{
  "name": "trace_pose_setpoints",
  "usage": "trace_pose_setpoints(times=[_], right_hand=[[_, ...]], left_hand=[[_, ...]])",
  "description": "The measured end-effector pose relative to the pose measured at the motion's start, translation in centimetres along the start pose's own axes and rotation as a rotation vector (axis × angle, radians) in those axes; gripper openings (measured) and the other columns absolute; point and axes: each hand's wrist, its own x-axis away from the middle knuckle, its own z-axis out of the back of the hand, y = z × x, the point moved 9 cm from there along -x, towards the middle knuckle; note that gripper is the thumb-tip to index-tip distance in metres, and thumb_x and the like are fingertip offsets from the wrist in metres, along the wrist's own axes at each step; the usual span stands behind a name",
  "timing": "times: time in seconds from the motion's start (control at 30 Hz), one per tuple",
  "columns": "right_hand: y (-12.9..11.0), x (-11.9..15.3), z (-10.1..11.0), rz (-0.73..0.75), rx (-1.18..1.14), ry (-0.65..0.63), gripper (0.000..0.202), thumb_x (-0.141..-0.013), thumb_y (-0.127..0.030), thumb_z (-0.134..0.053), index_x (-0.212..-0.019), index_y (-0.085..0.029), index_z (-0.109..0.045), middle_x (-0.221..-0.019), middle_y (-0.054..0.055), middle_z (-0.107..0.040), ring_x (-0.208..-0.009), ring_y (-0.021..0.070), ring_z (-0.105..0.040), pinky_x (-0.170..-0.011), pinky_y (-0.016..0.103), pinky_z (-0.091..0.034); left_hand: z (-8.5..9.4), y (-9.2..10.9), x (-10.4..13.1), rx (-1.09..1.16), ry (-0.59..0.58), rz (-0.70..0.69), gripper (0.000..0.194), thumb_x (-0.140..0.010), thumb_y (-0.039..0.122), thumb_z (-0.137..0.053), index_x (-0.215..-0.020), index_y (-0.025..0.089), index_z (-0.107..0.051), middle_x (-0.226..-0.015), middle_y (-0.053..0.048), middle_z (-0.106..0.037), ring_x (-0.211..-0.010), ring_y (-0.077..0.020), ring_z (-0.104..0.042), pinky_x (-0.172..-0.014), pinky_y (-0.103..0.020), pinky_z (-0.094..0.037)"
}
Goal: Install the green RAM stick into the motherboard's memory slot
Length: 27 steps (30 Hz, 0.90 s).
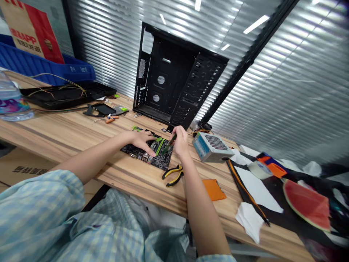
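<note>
A black motherboard [160,162] with bright green slots lies flat on the wooden table. My left hand [144,141] rests on its left and middle part, fingers spread. Over the board's right side, my right hand [180,141] is closed around a thin dark green stick-like piece [169,144], whose lower end reaches the board beside the green slots. It is too small to tell exactly what this piece is. Yellow and black pliers [174,176] lie just below the board, partly behind my right forearm.
Behind the board stands an open black computer case [174,78]. A power supply [212,147] and an orange flat drive [214,189] lie to the right, with watermelon [307,203] beyond. At left are a black panel [68,96], a blue bin [65,72] and a bottle [13,100].
</note>
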Motion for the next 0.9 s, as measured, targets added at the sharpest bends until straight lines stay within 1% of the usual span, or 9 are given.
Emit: trace_pose_setpoints(times=[0.1, 0.2, 0.3, 0.37, 0.43, 0.53, 0.67, 0.8, 0.9], right_hand=[[-0.6, 0.3, -0.2, -0.052, -0.074, -0.034, 0.028, -0.09, -0.05, -0.044, -0.079, -0.024, -0.046, -0.061, -0.005, -0.05, -0.053, 0.0125, -0.047, -0.054, 0.025, -0.039], [-2.0, 0.6, -0.5, -0.013, 0.029, -0.099, 0.023, -0.083, -0.045, -0.057, -0.084, -0.023, -0.051, -0.07, -0.004, -0.055, -0.056, 0.0109, -0.047, -0.055, 0.024, -0.037], [-3.1, 0.8, -0.7, 0.04, 0.136, -0.124, 0.019, -0.086, -0.041, -0.054, -0.086, -0.022, -0.056, -0.07, -0.004, -0.057, -0.056, 0.0109, -0.047, -0.056, 0.024, -0.036], [-3.7, 0.9, -0.8, 0.077, 0.163, -0.124, 0.02, -0.088, -0.04, -0.051, -0.086, -0.022, -0.058, -0.07, -0.003, -0.058, -0.057, 0.0115, -0.049, -0.058, 0.024, -0.038], [-4.1, 0.9, -0.6, 0.114, 0.168, -0.107, 0.021, -0.089, -0.041, -0.05, -0.086, -0.021, -0.059, -0.073, -0.002, -0.06, -0.061, 0.0125, -0.053, -0.06, 0.025, -0.04], [-4.7, 0.9, 0.0, 0.153, 0.159, -0.043, 0.022, -0.089, -0.042, -0.05, -0.086, -0.022, -0.059, -0.076, 0.0, -0.062, -0.066, 0.014, -0.056, -0.064, 0.025, -0.043], [-4.9, 0.9, 0.2, 0.171, 0.209, -0.002, 0.023, -0.089, -0.043, -0.05, -0.084, -0.022, -0.06, -0.072, -0.001, -0.061, -0.063, 0.0139, -0.056, -0.064, 0.025, -0.044], [-4.9, 1.0, -0.1, 0.186, 0.288, -0.02, 0.025, -0.09, -0.042, -0.049, -0.082, -0.022, -0.061, -0.067, -0.001, -0.059, -0.058, 0.0138, -0.054, -0.062, 0.026, -0.043], [-4.9, 1.1, -0.4, 0.204, 0.313, -0.037, 0.024, -0.09, -0.041, -0.048, -0.082, -0.022, -0.061, -0.067, -0.001, -0.06, -0.057, 0.0132, -0.053, -0.061, 0.025, -0.042]], left_hand=[[0.1, 0.0, 0.0, 0.003, 0.007, 0.001, 0.113, -0.055, 0.087, -0.054, -0.149, 0.03, -0.028, -0.156, -0.012, -0.023, -0.14, -0.0424, -0.019, -0.109, -0.06, -0.019], [0.2, 0.0, 0.1, 0.007, 0.01, 0.003, 0.111, -0.056, 0.085, -0.056, -0.149, 0.031, -0.029, -0.156, -0.011, -0.025, -0.141, -0.0412, -0.019, -0.11, -0.058, -0.02], [0.2, 0.1, 0.2, 0.009, 0.003, 0.001, 0.111, -0.056, 0.085, -0.056, -0.149, 0.031, -0.029, -0.155, -0.012, -0.026, -0.14, -0.0412, -0.02, -0.11, -0.058, -0.021], [0.3, 0.1, 0.2, 0.011, 0.003, 0.001, 0.113, -0.056, 0.086, -0.055, -0.149, 0.03, -0.028, -0.155, -0.013, -0.025, -0.14, -0.0417, -0.02, -0.109, -0.058, -0.021], [0.2, 0.1, 0.1, 0.012, 0.002, 0.003, 0.113, -0.055, 0.087, -0.055, -0.149, 0.03, -0.028, -0.156, -0.013, -0.024, -0.14, -0.0414, -0.02, -0.109, -0.059, -0.02], [0.2, 0.0, 0.1, 0.011, 0.01, 0.0, 0.114, -0.054, 0.088, -0.054, -0.149, 0.031, -0.029, -0.156, -0.013, -0.024, -0.14, -0.041, -0.021, -0.109, -0.058, -0.02], [0.3, 0.1, 0.1, 0.028, 0.02, -0.001, 0.115, -0.053, 0.088, -0.056, -0.149, 0.03, -0.031, -0.156, -0.013, -0.024, -0.14, -0.0422, -0.021, -0.109, -0.058, -0.021], [0.3, 0.0, 0.2, 0.027, 0.013, 0.012, 0.114, -0.053, 0.087, -0.056, -0.149, 0.031, -0.03, -0.157, -0.012, -0.022, -0.14, -0.0419, -0.02, -0.11, -0.058, -0.02], [0.2, -0.1, 0.1, 0.026, 0.016, 0.004, 0.113, -0.054, 0.086, -0.057, -0.149, 0.031, -0.03, -0.156, -0.011, -0.024, -0.14, -0.0423, -0.021, -0.11, -0.057, -0.02]])
